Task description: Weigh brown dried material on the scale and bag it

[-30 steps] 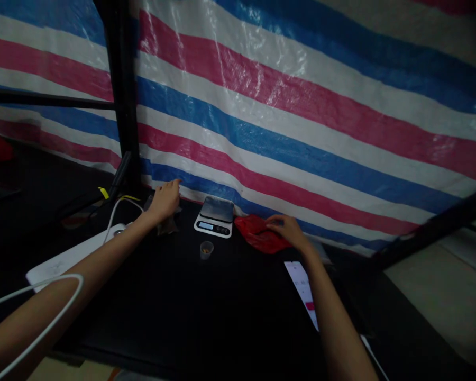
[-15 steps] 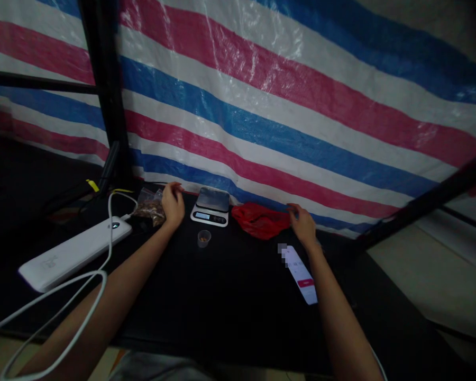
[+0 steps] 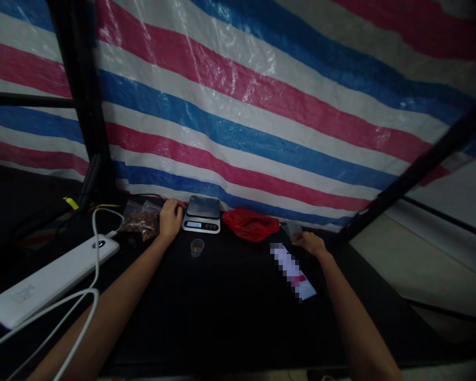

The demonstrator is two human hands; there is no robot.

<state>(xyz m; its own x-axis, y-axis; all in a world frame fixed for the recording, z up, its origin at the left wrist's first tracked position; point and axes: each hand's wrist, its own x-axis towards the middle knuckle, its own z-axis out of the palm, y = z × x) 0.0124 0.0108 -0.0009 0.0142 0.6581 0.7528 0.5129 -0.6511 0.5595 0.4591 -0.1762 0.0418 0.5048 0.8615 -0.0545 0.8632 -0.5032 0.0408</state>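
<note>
My left hand [image 3: 170,219] rests on the black table [image 3: 206,312] between a clear zip bag of brown bits [image 3: 145,225] and a digital kitchen scale [image 3: 202,214]. Its fingers reach forward close to the scale's left side, with nothing seen in them. In front of the scale stands a small clear plastic cup [image 3: 197,247] with a few brownish pieces inside. Over on the right, my right hand [image 3: 312,243] pinches a small translucent plastic piece [image 3: 292,230], whose exact kind is too dim to tell. Between the scale and this hand lies a crumpled red plastic bag [image 3: 250,225].
A lit phone [image 3: 291,270], partly blurred out, lies left of my right forearm. At left is a white power bank [image 3: 51,278] with a white cable [image 3: 93,312] looping over my left forearm. Behind the table hangs a striped plastic sheet [image 3: 238,127] between dark metal bars.
My right hand has drawn back from beside the red bag and now holds a translucent plastic piece. My left hand stays by the scale. The view has shifted slightly.
</note>
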